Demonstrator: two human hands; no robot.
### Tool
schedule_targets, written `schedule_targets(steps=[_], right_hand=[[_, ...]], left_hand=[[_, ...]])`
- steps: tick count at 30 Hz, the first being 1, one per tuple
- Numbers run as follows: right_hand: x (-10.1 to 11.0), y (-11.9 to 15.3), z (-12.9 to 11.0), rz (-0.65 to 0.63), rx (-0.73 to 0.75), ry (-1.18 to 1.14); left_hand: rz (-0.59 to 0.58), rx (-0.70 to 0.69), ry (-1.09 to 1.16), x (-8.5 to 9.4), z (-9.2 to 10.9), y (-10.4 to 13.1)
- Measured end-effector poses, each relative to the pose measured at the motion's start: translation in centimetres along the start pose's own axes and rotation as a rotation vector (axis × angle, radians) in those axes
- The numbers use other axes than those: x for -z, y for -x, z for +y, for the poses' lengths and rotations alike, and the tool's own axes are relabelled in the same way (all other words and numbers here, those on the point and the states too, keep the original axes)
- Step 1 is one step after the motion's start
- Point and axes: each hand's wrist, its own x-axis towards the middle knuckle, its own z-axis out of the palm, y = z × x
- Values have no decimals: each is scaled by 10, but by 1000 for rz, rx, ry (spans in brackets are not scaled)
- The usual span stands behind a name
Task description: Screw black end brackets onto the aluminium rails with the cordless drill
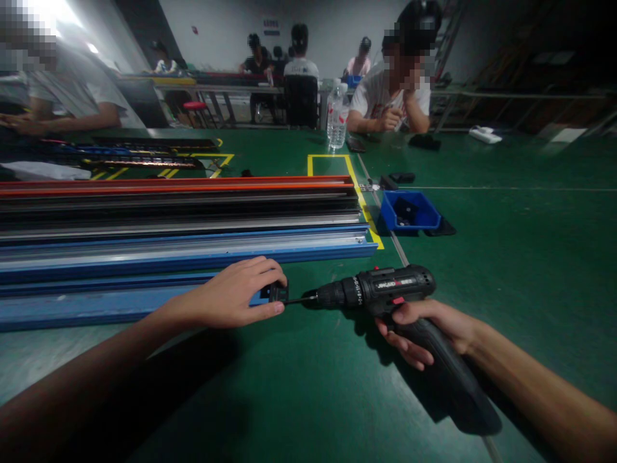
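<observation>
My right hand is wrapped round the grip of a black cordless drill, which points left. Its long thin bit reaches a small black end cap at the end of a blue metal profile. My left hand lies over that end, with fingers curled over the cap and the thumb along its near side. Part of the cap and the profile's end are hidden under the fingers. Whether the bit's tip sits in a screw cannot be made out.
Beyond my left hand lie more long profiles: blue ones, dark ones and an orange one. A blue bin with small dark parts stands right of them. Water bottles and a seated person are across the green table.
</observation>
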Motion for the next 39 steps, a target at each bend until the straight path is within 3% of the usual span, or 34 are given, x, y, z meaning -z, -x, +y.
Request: schedule_targets(steps=[39], right_hand=[[5, -2, 2, -53, 25, -20]], left_hand=[[-12, 42, 12, -1, 0, -5]])
